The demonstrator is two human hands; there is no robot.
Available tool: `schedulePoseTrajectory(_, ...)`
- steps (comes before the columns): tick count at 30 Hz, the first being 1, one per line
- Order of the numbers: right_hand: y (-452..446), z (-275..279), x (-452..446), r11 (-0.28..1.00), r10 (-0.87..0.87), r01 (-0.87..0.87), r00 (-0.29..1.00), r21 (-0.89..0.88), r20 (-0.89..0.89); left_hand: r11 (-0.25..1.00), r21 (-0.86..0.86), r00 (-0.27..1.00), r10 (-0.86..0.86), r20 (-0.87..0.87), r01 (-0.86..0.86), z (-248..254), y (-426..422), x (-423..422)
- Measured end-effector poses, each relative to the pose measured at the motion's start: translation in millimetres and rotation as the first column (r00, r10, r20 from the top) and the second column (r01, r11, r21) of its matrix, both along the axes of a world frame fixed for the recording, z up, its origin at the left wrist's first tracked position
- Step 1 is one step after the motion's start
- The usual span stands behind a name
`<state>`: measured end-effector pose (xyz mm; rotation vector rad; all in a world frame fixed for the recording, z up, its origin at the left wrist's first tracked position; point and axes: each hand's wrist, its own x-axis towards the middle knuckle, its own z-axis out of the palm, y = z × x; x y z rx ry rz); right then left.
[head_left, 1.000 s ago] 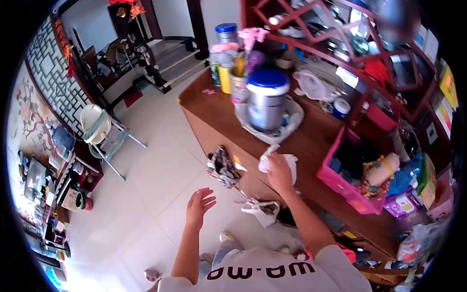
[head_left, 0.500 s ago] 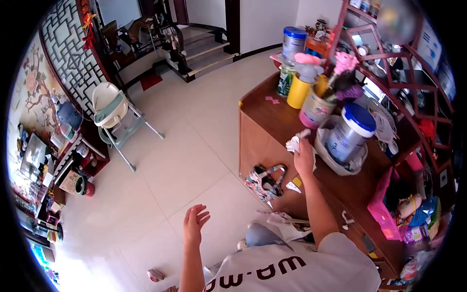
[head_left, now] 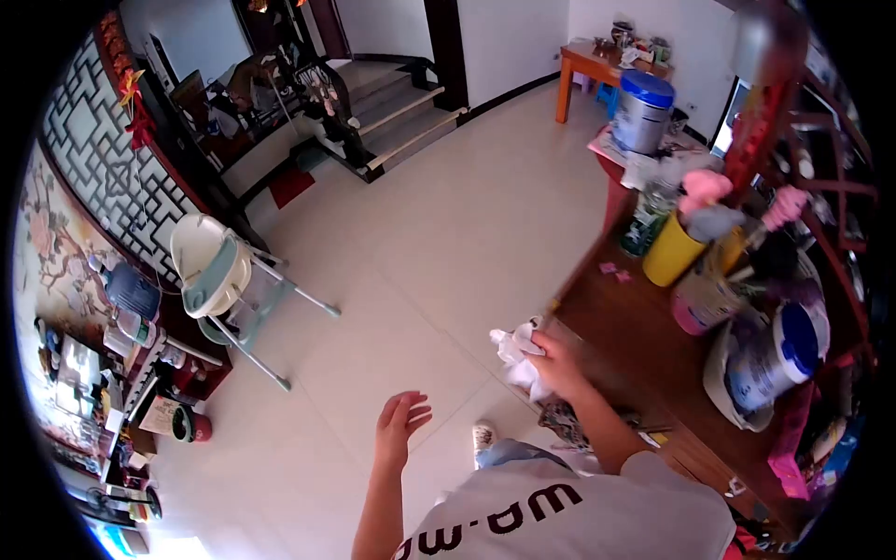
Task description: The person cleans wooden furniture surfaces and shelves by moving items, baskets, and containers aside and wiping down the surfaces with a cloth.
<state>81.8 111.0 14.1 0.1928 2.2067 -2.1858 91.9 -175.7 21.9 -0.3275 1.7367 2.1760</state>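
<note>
Here the right hand (head_left: pixel 560 367) pinches a crumpled, ragged-edged white wad (head_left: pixel 514 357), the left hand (head_left: pixel 401 422) loosely spread.

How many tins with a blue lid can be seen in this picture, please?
2: a far tin beyond the yellow canister, and a near tin in the white container at right. More may be hidden.
</note>
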Motion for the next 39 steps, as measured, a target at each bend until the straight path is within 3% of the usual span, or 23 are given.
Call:
schedulePoseTrajectory(1,-19,-6,-13,0.863,-0.046,0.091,0.994,-0.496,0.103,0.999,-0.007,0.999,-0.044,-0.028,0.044,9,-2,-25)
schedulePoseTrajectory(2,-31,-1,-30,0.861,-0.036,0.092,0.992,-0.499,0.12,0.999,-0.011,0.999,-0.035,-0.011,0.035,12,-2,-49)
schedulePoseTrajectory(4,-50,18,-66,0.553,0.148,0.211,0.927,-0.806,0.345,0.979,0.11,0.984,-0.169,-0.048,0.173,10,2,-96)
schedulePoseTrajectory(5,-62,24,-87,0.62,0.104,0.217,0.93,-0.754,0.354,0.98,0.111,0.986,-0.162,-0.038,0.165,6,8,-117)
schedulePoseTrajectory(7,-78,30,-132,0.557,0.134,0.184,0.942,-0.81,0.306,0.827,0.501,0.949,-0.314,0.036,0.255,0,23,-161)
schedulePoseTrajectory(9,-87,35,-176,0.433,0.234,0.117,0.943,-0.894,0.237,0.859,0.462,0.938,-0.315,0.142,0.219,10,32,-205)
schedulePoseTrajectory(10,-93,31,-196,0.432,0.224,0.125,0.944,-0.893,0.241,0.889,0.416,0.919,-0.312,0.241,0.192,17,38,-229)
schedulePoseTrajectory(13,-104,12,-253,0.452,0.141,0.141,0.964,-0.881,0.226,0.923,0.279,0.941,-0.309,0.134,0.264,16,47,-309)
schedulePoseTrajectory(15,-106,9,-298,0.758,0.051,0.076,0.983,-0.648,0.174,0.922,0.176,0.933,-0.358,0.05,0.344,6,47,-368)
schedulePoseTrajectory(17,-108,9,-341,0.764,-0.076,0.195,0.974,-0.615,0.215,0.941,0.008,0.941,-0.337,-0.017,0.337,1,48,-418)
schedulePoseTrajectory(19,-96,1,-380,0.751,-0.208,0.319,0.945,-0.578,0.252,0.942,0.093,0.947,-0.322,-0.017,0.322,20,56,-464)
schedulePoseTrajectory(20,-84,-10,-394,0.613,-0.218,0.367,0.93,-0.699,0.297,0.947,0.171,0.962,-0.274,-0.008,0.271,29,61,-488)
schedulePoseTrajectory(21,-73,-10,-406,0.452,-0.219,0.402,0.915,-0.796,0.338,0.94,0.13,0.946,-0.322,0.042,0.314,31,66,-512)
schedulePoseTrajectory(25,-32,8,-444,0.268,-0.402,0.478,0.844,-0.837,0.354,0.856,0.263,0.868,-0.484,0.108,0.444,32,111,-584)
schedulePoseTrajectory(27,-6,12,-462,0.308,-0.437,0.413,0.861,-0.857,0.258,0.829,0.313,0.818,-0.536,0.206,0.464,26,142,-616)
schedulePoseTrajectory(31,62,-2,-506,0.272,-0.606,0.536,0.741,-0.799,0.291,0.797,0.395,0.806,-0.559,0.194,0.457,0,207,-686)
schedulePoseTrajectory(33,113,-27,-525,0.531,-0.722,0.737,0.652,-0.418,0.233,0.775,0.318,0.806,-0.59,0.054,0.546,-8,245,-723)
schedulePoseTrajectory(34,135,-29,-541,0.522,-0.729,0.738,0.646,-0.429,0.225,0.769,0.31,0.799,-0.599,0.044,0.559,-12,270,-741)
schedulePoseTrajectory(36,168,-14,-573,0.51,-0.806,0.783,0.579,-0.355,0.118,0.747,-0.004,0.747,-0.665,0.008,0.665,-20,319,-770)
schedulePoseTrajectory(37,183,-5,-585,0.49,-0.817,0.792,0.563,-0.364,0.125,0.733,-0.015,0.733,-0.68,0.013,0.68,-23,341,-780)
schedulePoseTrajectory(39,224,17,-612,0.46,-0.752,0.706,0.632,-0.538,0.187,0.62,-0.095,0.62,-0.784,-0.035,0.779,-17,394,-796)
